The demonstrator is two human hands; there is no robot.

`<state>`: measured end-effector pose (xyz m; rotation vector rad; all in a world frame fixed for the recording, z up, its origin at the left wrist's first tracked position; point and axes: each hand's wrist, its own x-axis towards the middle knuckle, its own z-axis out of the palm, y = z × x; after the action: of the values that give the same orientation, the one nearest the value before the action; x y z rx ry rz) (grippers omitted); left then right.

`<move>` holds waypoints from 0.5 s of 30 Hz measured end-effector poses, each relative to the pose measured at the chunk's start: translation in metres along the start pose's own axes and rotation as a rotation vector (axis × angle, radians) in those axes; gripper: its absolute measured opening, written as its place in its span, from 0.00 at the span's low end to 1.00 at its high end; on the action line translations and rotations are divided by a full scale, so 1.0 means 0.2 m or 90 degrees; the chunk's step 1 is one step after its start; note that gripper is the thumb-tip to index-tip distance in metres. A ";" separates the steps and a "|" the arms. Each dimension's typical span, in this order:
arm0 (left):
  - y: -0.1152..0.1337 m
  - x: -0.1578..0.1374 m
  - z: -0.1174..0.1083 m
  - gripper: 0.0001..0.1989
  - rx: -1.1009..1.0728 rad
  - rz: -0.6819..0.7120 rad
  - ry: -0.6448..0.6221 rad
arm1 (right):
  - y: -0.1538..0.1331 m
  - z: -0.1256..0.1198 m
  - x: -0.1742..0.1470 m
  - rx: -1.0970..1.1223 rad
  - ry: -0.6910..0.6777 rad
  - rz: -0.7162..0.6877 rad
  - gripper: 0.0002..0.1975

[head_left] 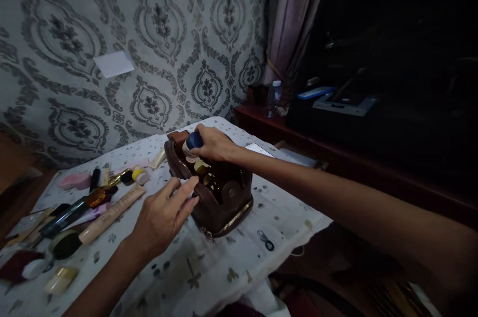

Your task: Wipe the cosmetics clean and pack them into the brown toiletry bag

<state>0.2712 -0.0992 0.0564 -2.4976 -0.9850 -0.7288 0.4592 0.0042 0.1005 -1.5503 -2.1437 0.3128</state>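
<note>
My right hand [212,143] is closed round a round jar with a dark blue lid [194,141], held at the far opening of a dark brown bag [224,222]. The bag stands open on the table, with a gold zipper along its lower side and a round snap on an inner flap. Pale and gold-coloured items show inside, too dim to name. My left hand [160,215] is at the bag's left rim, fingers apart, with the fingertips seeming to touch it. Left of it lies a long beige tube [112,213].
Several cosmetics lie on the left of the patterned white tablecloth [239,262], among them a pink item [74,179], a yellow-ringed jar [140,174] and a dark round compact [65,244]. A plastic bottle [275,95] stands on the dark red furniture behind. A patterned wall borders the table.
</note>
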 end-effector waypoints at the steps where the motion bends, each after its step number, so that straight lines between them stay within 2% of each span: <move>1: 0.00 0.00 0.00 0.17 0.002 -0.001 -0.002 | -0.02 0.01 0.04 -0.025 -0.033 0.020 0.25; 6: 0.01 -0.01 0.00 0.18 -0.010 -0.019 -0.009 | -0.08 0.09 0.19 -0.058 -0.121 0.091 0.21; 11: 0.01 -0.02 0.02 0.18 -0.022 -0.026 -0.005 | -0.08 0.19 0.25 -0.041 -0.120 0.113 0.22; 15: 0.01 -0.02 0.02 0.18 -0.020 -0.030 -0.007 | -0.05 0.26 0.25 -0.003 -0.099 0.153 0.30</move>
<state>0.2719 -0.1005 0.0503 -2.5142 -1.0481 -0.7518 0.4130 0.0517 0.0725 -1.8445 -2.0725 0.5243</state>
